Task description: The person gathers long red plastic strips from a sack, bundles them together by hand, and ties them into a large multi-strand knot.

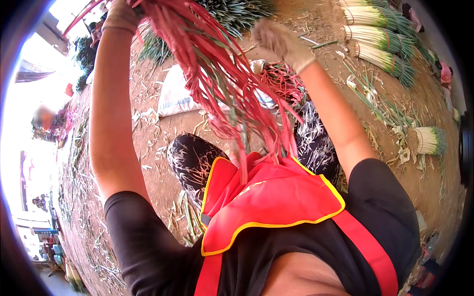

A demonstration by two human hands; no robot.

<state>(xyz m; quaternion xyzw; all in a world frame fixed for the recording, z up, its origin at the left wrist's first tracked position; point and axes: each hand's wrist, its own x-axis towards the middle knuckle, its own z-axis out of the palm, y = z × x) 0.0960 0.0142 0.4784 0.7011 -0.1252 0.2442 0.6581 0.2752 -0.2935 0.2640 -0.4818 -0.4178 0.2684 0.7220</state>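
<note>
My left hand [122, 16], in a tan work glove, is raised at the top of the view and grips a bundle of long red strips [207, 55]. A few greenish strips are mixed in, and the loose ends hang down over my red apron [281, 188] with yellow trim. My right hand [277, 42], gloved too, is off to the right of the bundle and apart from it. Motion blurs it, so whether its fingers hold anything is unclear. Beneath lies a white woven sack [176, 90], partly hidden by the strips.
A tangled heap of red strips [283, 83] lies beyond my knee. Tied bundles of green onions [381, 40] line the far right, with one smaller bundle [426, 140] nearer. Dark green onion tops [237, 13] are piled ahead. Loose leaves litter the dirt floor [148, 148].
</note>
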